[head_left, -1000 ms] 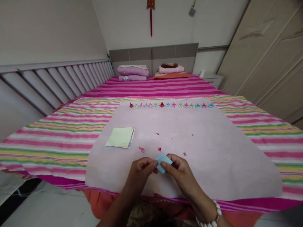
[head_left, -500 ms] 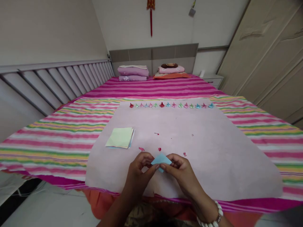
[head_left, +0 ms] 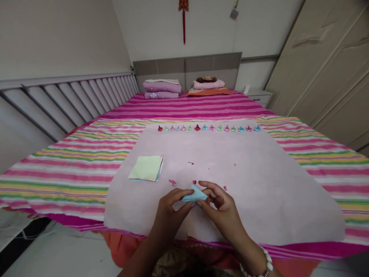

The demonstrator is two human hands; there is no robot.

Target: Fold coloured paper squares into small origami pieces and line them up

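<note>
Between my hands is a small blue folded paper (head_left: pixel 195 194), roughly triangular with its point away from me. My left hand (head_left: pixel 172 204) pinches its left side, thumb along the near edge and index finger on top. On the right side, my right hand (head_left: pixel 220 202) grips the near edge with its thumb; its index finger is raised and stretched out, and the other fingers are partly hidden behind the paper. Small red markings or scraps (head_left: pixel 172 182) show just beyond my hands on the pale sheet (head_left: pixel 259 200). A stack of square paper (head_left: pixel 145 167), pale green on top, lies to the left.
A row of small folded paper pieces (head_left: pixel 197 127) in red, green, pink and blue runs along the sheet's far edge. Striped bedding (head_left: pixel 72 165) surrounds the sheet. Folded quilts (head_left: pixel 162 87) lie by the headboard, and a slatted rail (head_left: pixel 86 96) stands at left.
The blue paper has gone from a diamond shape to a flatter triangle. My left index finger has come onto its top, and my right index finger has lifted away.
</note>
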